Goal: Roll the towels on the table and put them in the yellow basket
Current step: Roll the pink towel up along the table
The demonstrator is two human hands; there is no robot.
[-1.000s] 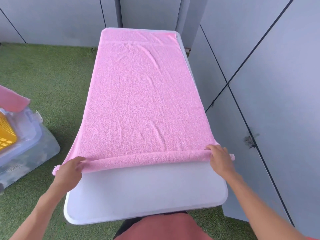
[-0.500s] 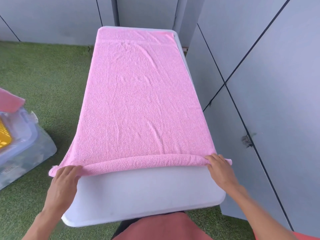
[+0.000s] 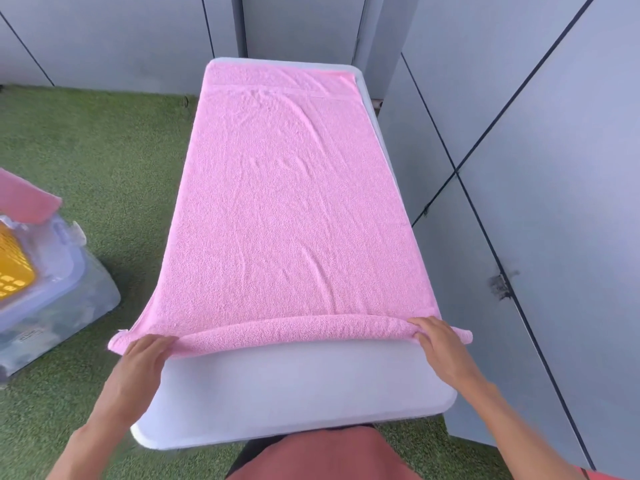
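- Left hand (image 3: 143,367) and right hand (image 3: 441,344) both lie flat, fingers spread, pressing the rolled near edge of the pink towel (image 3: 284,209).
- Towel covers most of the white table (image 3: 294,396).
- Yellow basket (image 3: 14,263) sits far left, mostly cut off.

Since a second ago we have flattened both hands on the pink towel (image 3: 287,209), its rolled near edge (image 3: 294,332) now looser and nearer the counter's (image 3: 294,393) front rim.
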